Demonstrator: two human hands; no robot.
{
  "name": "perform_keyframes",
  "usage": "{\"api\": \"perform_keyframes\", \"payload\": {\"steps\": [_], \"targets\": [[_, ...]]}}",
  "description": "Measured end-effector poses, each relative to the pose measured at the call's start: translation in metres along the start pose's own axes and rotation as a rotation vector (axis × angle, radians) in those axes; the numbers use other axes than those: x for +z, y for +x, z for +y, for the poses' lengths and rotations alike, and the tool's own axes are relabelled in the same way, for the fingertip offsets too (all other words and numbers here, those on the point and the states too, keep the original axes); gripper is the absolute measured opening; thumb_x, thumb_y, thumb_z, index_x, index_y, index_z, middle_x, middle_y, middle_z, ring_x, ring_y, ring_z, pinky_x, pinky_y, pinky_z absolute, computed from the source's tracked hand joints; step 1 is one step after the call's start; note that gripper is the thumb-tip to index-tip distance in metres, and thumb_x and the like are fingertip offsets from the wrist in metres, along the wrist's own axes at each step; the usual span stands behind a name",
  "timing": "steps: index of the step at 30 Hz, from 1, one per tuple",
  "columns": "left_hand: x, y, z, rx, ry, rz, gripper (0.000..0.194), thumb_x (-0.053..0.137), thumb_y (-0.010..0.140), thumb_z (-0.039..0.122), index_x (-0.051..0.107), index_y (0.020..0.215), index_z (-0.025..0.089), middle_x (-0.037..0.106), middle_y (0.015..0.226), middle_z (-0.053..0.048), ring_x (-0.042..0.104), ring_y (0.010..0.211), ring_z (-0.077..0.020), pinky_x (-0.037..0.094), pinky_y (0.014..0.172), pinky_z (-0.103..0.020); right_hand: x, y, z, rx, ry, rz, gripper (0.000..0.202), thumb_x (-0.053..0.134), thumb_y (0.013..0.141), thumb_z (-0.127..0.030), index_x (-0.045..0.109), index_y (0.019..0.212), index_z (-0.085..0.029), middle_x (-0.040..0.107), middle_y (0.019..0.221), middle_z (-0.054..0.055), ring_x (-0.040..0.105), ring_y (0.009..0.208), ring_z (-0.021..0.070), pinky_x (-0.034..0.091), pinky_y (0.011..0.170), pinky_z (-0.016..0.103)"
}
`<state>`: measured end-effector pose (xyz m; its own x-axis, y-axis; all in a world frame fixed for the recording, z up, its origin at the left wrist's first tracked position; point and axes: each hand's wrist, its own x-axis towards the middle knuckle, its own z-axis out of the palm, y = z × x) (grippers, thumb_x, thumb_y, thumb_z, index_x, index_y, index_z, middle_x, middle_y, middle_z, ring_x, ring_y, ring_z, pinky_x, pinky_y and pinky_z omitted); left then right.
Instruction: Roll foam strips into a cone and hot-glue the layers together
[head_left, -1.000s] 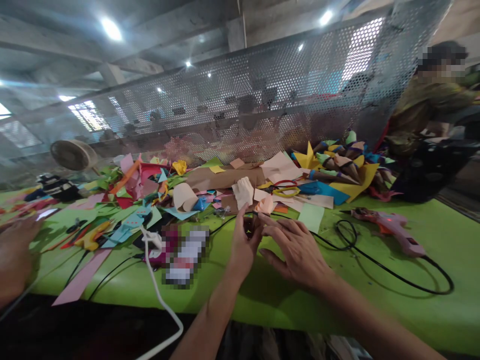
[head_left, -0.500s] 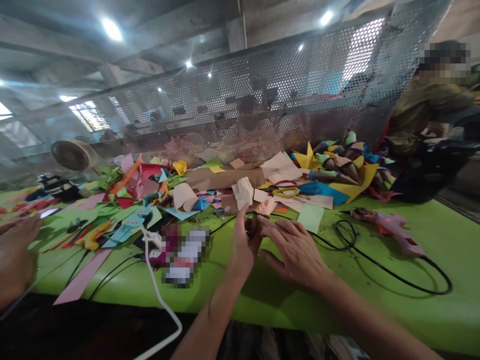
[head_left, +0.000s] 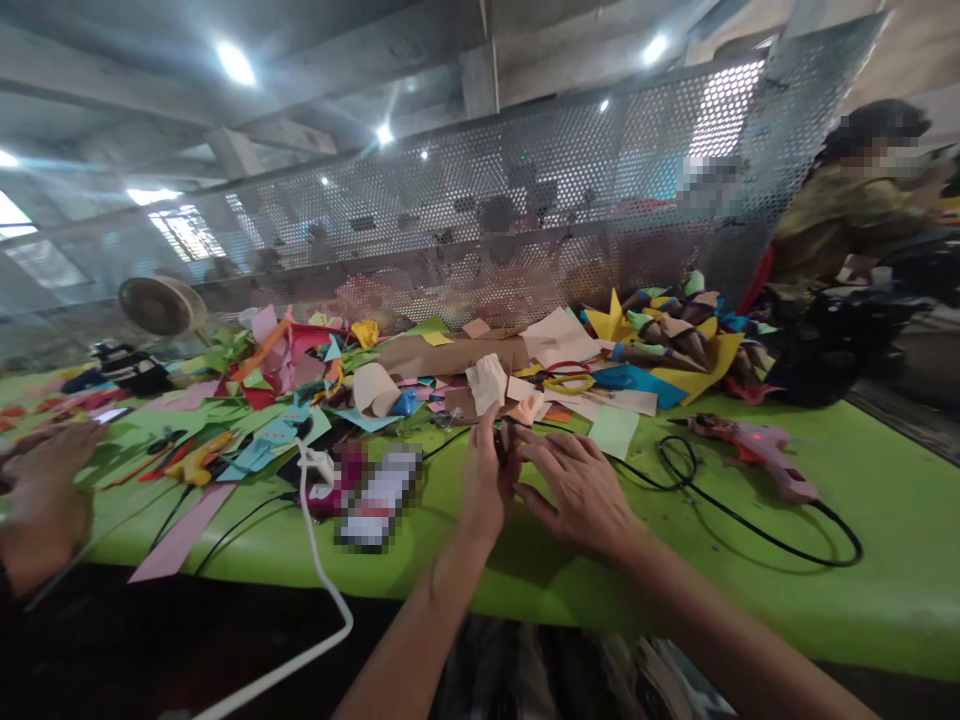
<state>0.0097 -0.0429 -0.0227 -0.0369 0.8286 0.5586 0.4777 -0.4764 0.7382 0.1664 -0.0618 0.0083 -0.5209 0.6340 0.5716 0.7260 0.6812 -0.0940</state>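
Note:
My left hand is closed around a small paper piece with a ruffled peach top; its lower part looks brown and is mostly hidden by fingers. My right hand bends over the same piece from the right, its fingertips pressed to it. Just beyond my left fingertips is a crumpled cream paper. A black cord passes behind both hands. Off to the right lies a pink glue gun with a red light on it.
A phone and a purple power socket with a white cable lie left of my hands. Scissors and coloured paper cover the back, below a perforated metal screen. Another person's hand rests at far left; someone sits at right.
The view has shifted slightly, so the glue gun appears further left. My hands stay together on the paper piece. The other person's hand at left shows more fully.

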Motion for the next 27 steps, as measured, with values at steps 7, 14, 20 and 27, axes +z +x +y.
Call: {"api": "perform_keyframes", "payload": {"steps": [7, 14, 20, 27], "targets": [[-0.002, -0.003, 0.007, -0.009, 0.091, -0.028, 0.066, 0.055, 0.088, 0.012, 0.034, 0.149, 0.022, 0.052, 0.139, -0.016, 0.058, 0.121, -0.0265, 0.05, 0.097, -0.038, 0.001, -0.001, -0.001, -0.024, -0.061, -0.006, 0.027, 0.061, 0.09, -0.031, 0.061, 0.112, -0.017, 0.059, 0.142, 0.011, 0.055, 0.109, 0.0293, 0.036, 0.091, 0.041], [0.0, -0.006, 0.007, 0.021, 0.152, -0.023, 0.065, 0.053, 0.09, 0.013, 0.032, 0.15, 0.023, 0.05, 0.139, -0.016, 0.054, 0.124, -0.0271, 0.049, 0.097, -0.037, 0.002, -0.001, -0.002, -0.023, -0.079, 0.017, 0.026, 0.059, 0.09, -0.03, 0.06, 0.114, -0.018, 0.06, 0.141, 0.01, 0.054, 0.108, 0.029, 0.036, 0.091, 0.041], [0.0, -0.005, 0.009, 0.012, 0.152, -0.04, 0.069, 0.052, 0.087, 0.007, 0.032, 0.151, 0.026, 0.051, 0.14, -0.014, 0.058, 0.117, -0.0254, 0.049, 0.096, -0.037, 0.003, -0.001, -0.003, -0.007, -0.083, -0.021, 0.022, 0.059, 0.089, -0.027, 0.061, 0.109, -0.018, 0.068, 0.128, 0.011, 0.055, 0.107, 0.0291, 0.037, 0.091, 0.042], [-0.001, -0.001, -0.002, -0.09, -0.001, 0.042, 0.063, 0.061, 0.09, 0.033, 0.037, 0.146, 0.019, 0.06, 0.129, -0.017, 0.062, 0.11, -0.0283, 0.05, 0.092, -0.04, -0.001, -0.004, -0.004, -0.019, -0.004, 0.003, 0.025, 0.056, 0.093, -0.028, 0.059, 0.116, -0.02, 0.052, 0.15, 0.008, 0.054, 0.115, 0.0275, 0.037, 0.095, 0.042]]}}
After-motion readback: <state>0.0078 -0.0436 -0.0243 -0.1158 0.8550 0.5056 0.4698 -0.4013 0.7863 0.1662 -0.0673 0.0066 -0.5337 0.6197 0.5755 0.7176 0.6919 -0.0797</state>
